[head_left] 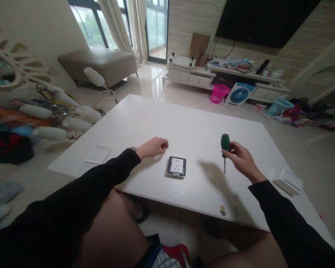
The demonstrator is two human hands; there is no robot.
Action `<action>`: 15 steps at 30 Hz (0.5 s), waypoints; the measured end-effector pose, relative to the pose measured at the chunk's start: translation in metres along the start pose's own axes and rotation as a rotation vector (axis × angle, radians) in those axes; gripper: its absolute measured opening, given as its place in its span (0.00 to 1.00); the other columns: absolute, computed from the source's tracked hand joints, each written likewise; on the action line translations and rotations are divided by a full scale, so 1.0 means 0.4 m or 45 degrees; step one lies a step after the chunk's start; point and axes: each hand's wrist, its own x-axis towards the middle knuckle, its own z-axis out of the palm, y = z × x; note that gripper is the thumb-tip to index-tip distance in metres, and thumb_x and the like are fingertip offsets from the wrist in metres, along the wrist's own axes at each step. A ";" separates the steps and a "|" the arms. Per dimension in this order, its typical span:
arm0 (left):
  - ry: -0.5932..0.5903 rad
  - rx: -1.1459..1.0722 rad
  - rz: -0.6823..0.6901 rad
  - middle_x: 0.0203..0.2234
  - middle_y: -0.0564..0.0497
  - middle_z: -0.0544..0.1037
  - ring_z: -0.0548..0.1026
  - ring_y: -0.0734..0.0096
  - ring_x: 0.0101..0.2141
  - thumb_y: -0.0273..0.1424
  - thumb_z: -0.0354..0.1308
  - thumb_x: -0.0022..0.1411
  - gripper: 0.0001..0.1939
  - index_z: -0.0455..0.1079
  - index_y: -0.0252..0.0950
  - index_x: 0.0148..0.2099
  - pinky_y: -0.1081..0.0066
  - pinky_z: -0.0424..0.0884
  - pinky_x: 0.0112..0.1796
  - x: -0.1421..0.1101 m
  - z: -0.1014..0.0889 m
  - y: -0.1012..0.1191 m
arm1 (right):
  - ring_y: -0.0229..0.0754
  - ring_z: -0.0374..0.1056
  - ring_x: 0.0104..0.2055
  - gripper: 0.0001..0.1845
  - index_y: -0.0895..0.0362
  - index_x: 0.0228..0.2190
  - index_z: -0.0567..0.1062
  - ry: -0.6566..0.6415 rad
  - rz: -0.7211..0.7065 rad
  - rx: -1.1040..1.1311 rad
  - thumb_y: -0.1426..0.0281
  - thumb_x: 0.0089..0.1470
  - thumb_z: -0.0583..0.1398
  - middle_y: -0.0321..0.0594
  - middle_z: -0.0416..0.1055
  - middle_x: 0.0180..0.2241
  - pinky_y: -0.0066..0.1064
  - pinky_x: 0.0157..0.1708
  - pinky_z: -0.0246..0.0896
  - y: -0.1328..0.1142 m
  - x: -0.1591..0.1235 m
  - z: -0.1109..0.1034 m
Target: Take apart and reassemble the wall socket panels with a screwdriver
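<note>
A wall socket (pixel 176 166) with a white face and a dark surround lies flat on the white table (pixel 167 115). Just beyond its upper left, my left hand (pixel 153 146) hovers or rests with the fingers curled together; whatever they may pinch is too small to make out. Off to the right, my right hand (pixel 241 158) grips a green-handled screwdriver (pixel 225 143) above the tabletop, its thin shaft pointing down. On the left part of the table lies a square white cover frame (pixel 97 154), apart from both hands.
A white box-like piece (pixel 289 181) stands near the table's right edge. White lamp shades (pixel 50 133) crowd the table's left side. Behind are a bench (pixel 97 61), a low TV cabinet (pixel 181 76), a pink basket (pixel 219 93) and a blue fan (pixel 239 94).
</note>
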 end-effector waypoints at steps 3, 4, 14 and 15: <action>0.085 -0.108 0.086 0.34 0.48 0.82 0.79 0.69 0.35 0.24 0.58 0.62 0.05 0.76 0.33 0.39 0.71 0.72 0.38 -0.020 -0.012 0.044 | 0.37 0.63 0.30 0.13 0.53 0.36 0.71 0.269 -0.015 0.605 0.61 0.55 0.68 0.34 0.69 0.31 0.32 0.31 0.58 -0.068 0.073 0.053; 0.130 -0.158 0.129 0.34 0.49 0.81 0.78 0.70 0.34 0.24 0.59 0.62 0.04 0.75 0.34 0.38 0.71 0.73 0.38 -0.031 -0.015 0.059 | 0.36 0.63 0.30 0.13 0.53 0.35 0.71 0.330 -0.040 0.768 0.62 0.54 0.68 0.33 0.70 0.31 0.31 0.29 0.57 -0.090 0.094 0.077; 0.187 -0.322 0.201 0.31 0.53 0.78 0.76 0.74 0.32 0.24 0.62 0.65 0.05 0.72 0.35 0.35 0.74 0.72 0.36 -0.105 -0.042 0.125 | 0.35 0.71 0.27 0.21 0.54 0.34 0.72 0.512 0.159 1.526 0.62 0.43 0.74 0.33 0.78 0.29 0.25 0.25 0.66 -0.010 0.148 0.334; 0.177 -0.329 0.192 0.31 0.53 0.78 0.76 0.74 0.32 0.24 0.62 0.64 0.05 0.72 0.35 0.35 0.74 0.73 0.36 -0.103 -0.042 0.125 | 0.34 0.71 0.27 0.21 0.55 0.34 0.72 0.530 0.225 1.558 0.62 0.43 0.74 0.33 0.78 0.29 0.24 0.25 0.67 0.016 0.144 0.345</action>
